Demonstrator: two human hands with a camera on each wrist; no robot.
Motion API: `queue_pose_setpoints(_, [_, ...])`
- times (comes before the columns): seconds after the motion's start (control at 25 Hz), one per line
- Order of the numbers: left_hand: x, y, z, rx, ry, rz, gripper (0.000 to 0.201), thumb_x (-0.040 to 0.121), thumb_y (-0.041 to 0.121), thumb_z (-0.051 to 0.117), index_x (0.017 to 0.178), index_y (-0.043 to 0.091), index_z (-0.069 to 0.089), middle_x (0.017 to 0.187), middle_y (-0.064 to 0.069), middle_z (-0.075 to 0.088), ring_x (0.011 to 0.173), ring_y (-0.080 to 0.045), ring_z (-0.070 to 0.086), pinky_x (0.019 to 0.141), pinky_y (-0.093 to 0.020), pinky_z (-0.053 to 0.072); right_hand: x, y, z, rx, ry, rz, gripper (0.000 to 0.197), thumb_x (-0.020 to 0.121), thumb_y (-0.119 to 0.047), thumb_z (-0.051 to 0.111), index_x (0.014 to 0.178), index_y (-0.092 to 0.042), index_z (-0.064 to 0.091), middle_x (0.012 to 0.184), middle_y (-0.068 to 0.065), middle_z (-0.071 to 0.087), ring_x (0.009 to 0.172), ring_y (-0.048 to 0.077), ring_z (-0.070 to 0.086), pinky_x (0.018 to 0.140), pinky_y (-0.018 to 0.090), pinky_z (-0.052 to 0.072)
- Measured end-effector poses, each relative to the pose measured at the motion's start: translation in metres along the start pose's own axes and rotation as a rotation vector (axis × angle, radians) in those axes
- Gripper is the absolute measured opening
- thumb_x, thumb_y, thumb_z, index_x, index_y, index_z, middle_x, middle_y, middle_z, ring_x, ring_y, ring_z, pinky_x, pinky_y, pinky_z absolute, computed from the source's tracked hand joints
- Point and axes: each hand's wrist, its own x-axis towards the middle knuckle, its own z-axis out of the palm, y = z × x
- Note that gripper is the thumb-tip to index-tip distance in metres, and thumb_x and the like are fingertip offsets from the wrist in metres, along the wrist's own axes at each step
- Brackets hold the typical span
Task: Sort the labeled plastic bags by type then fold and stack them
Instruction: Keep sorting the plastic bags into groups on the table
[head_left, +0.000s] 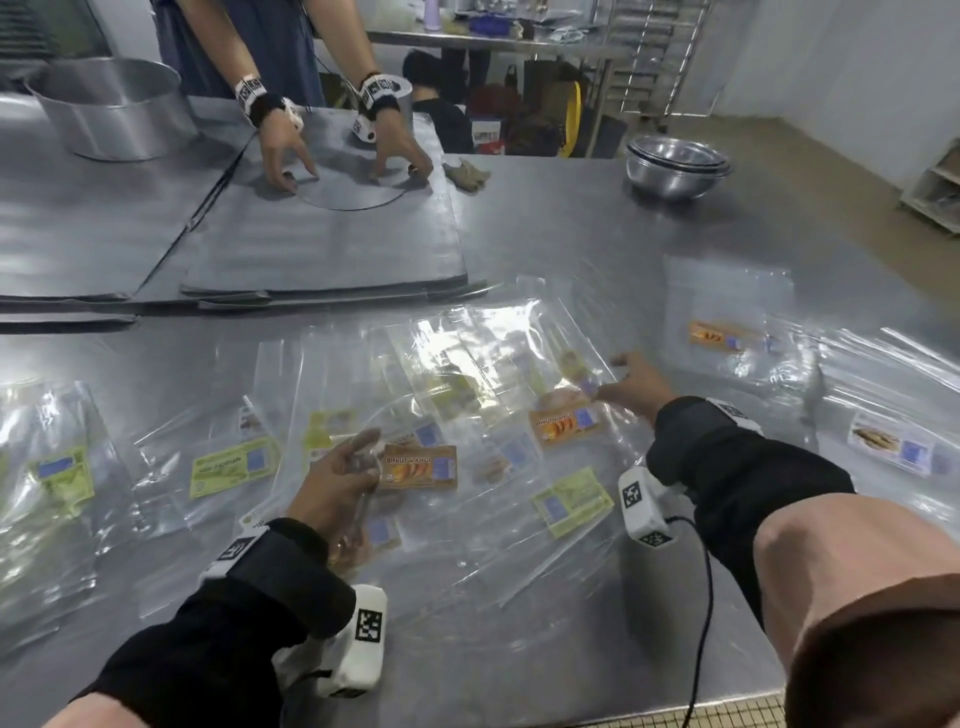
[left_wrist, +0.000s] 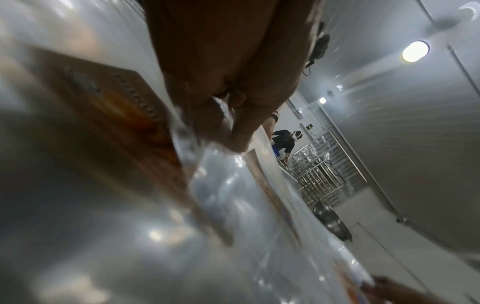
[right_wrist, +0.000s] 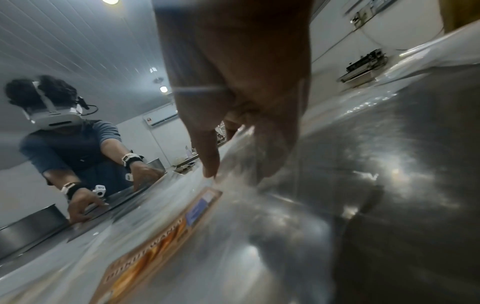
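Sorting step going on. Left hand pinching orange-label bag at near centre of steel table. Right hand reaching further right, fingers pressing second orange-label bag; grip unclear. Next, I judge: gathering both orange together.

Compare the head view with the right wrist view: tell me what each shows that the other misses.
Only the head view shows the left hand pinching an orange-labelled bag, the green-labelled bags and the steel bowls. Only the right wrist view shows the other person's headset and a wall air conditioner. Both show the right hand reaching onto another orange-labelled bag on the steel table.
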Motion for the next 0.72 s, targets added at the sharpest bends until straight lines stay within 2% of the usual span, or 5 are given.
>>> queue_pose_setpoints(0.12, [0.004, 0.011, 0.004, 0.002, 0.000, 0.023, 0.051, 0.089, -0.017, 0.040, 0.126, 0.015, 0.052, 0.119, -0.023, 0.058, 0.086, -0.025, 0.062, 0.063, -0.026, 0.055, 0.002, 0.002, 0.001, -0.024, 0.068, 0.036, 0.045, 0.080, -0.013, 0.072, 0.119, -0.005, 0.050, 0.104, 0.006, 0.048, 0.098, 0.025, 0.049, 0.082, 0.027, 0.037])
queue_pose_setpoints(0.2, [0.006, 0.024, 0.007, 0.004, -0.016, 0.047, 0.048, 0.091, -0.014, 0.041, 0.126, 0.016, 0.052, 0.119, -0.019, 0.060, 0.084, -0.025, 0.062, 0.063, -0.030, 0.053, 0.004, 0.001, 0.000, -0.067, 0.126, 0.021, 0.014, 0.082, -0.004, 0.065, 0.094, -0.005, 0.059, 0.094, 0.007, 0.053, 0.091, 0.024, 0.052, 0.078, 0.028, 0.038])
queue_pose_setpoints(0.32, [0.008, 0.044, 0.016, -0.048, -0.054, 0.106, 0.044, 0.094, -0.007, 0.041, 0.129, 0.017, 0.050, 0.109, -0.011, 0.065, 0.083, -0.024, 0.066, 0.063, -0.030, 0.055, 0.006, 0.001, -0.004, -0.089, 0.072, 0.047, 0.027, 0.086, -0.003, 0.058, 0.062, -0.013, 0.051, 0.074, 0.008, 0.058, 0.074, 0.022, 0.054, 0.069, 0.033, 0.045])
queue_pose_setpoints(0.48, [0.016, 0.057, 0.035, -0.077, -0.117, 0.156, 0.043, 0.095, -0.006, 0.041, 0.132, 0.017, 0.046, 0.114, -0.011, 0.063, 0.083, -0.023, 0.069, 0.062, -0.027, 0.058, 0.005, 0.002, -0.001, -0.111, -0.029, 0.065, 0.020, 0.083, -0.016, 0.069, 0.074, -0.006, 0.055, 0.064, 0.006, 0.051, 0.063, 0.020, 0.048, 0.060, 0.028, 0.038])
queue_pose_setpoints(0.72, [0.022, 0.072, 0.071, -0.086, -0.109, 0.212, 0.043, 0.094, -0.006, 0.043, 0.132, 0.014, 0.047, 0.111, -0.010, 0.065, 0.076, -0.019, 0.071, 0.062, -0.028, 0.059, 0.010, 0.000, -0.027, -0.147, 0.068, -0.080, 0.009, 0.085, 0.002, 0.059, 0.091, 0.000, 0.066, 0.080, 0.007, 0.060, 0.075, 0.022, 0.056, 0.052, 0.023, 0.045])
